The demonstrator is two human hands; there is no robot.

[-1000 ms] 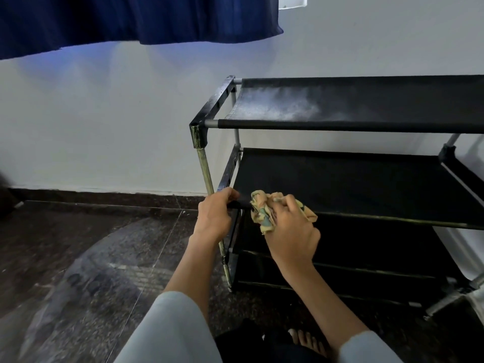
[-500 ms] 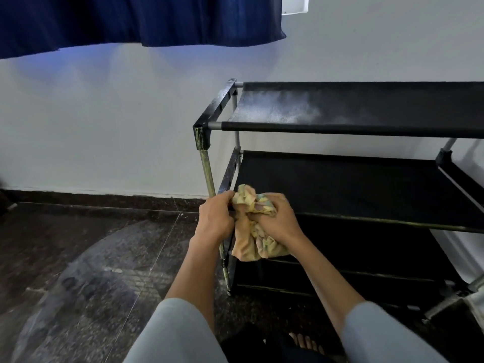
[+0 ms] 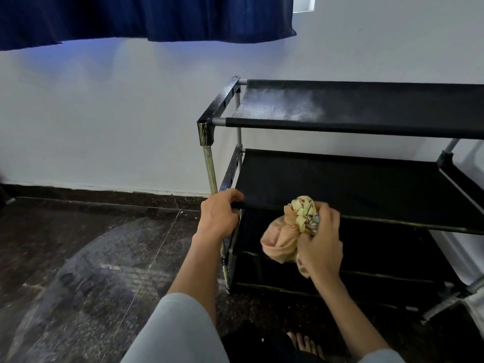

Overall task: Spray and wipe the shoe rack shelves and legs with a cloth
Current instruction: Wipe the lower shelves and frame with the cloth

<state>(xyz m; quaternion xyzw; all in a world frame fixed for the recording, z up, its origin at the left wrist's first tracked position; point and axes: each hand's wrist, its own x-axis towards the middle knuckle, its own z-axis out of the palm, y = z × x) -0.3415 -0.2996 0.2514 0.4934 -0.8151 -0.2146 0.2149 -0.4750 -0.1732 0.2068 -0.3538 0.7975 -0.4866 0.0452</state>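
Note:
A black fabric shoe rack (image 3: pixel 366 179) with metal legs stands against the white wall. Its top shelf (image 3: pixel 288 108) carries a pale dusty or sprayed patch at the left. My left hand (image 3: pixel 218 216) grips the front left corner of the middle shelf, where the bar meets the front left leg (image 3: pixel 210 169). My right hand (image 3: pixel 318 241) holds a bunched peach and yellow cloth (image 3: pixel 285 231) against the front bar of the middle shelf, a little right of the left hand. No spray bottle is in view.
Dark speckled floor tiles (image 3: pixel 91 258) lie to the left and in front of the rack. A dark blue curtain (image 3: pixel 146 17) hangs above. My bare foot (image 3: pixel 303 344) shows at the bottom. Something white (image 3: pixel 474 302) sits at the rack's right end.
My right hand has slid the cloth to the right along the middle shelf's front bar, away from my left hand. The left hand keeps its grip on the corner.

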